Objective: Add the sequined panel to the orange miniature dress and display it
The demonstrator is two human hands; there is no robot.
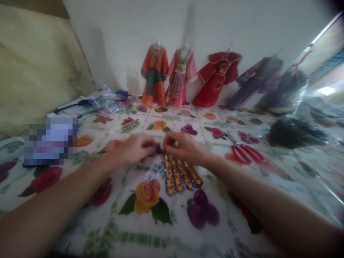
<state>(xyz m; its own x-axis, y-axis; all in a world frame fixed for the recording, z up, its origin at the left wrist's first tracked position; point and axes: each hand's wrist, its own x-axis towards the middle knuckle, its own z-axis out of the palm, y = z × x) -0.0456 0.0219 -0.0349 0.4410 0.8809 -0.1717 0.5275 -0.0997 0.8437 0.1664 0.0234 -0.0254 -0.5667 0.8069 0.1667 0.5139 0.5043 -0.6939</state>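
Note:
Both my hands meet at the middle of the table, fingertips almost touching. A small dark piece [160,149], perhaps cloth, is pinched in the fingers of my left hand [139,147]. The thumb and fingers of my right hand [184,146] are closed at the other side of this piece. From under my right hand, several yellow-and-red patterned fabric strips [179,175] with glittery dark edging and pointed ends fan out toward me. My right hand covers their upper ends, so I cannot tell whether they join the dark piece.
Red-handled scissors [245,152] lie right of my hands on the floral tablecloth [129,222]. Small doll-sized dresses [154,77] lean on the back wall. A blurred phone-like device [51,141] stands left, near clear plastic bags [107,98]. A dark bundle [295,132] in plastic lies right.

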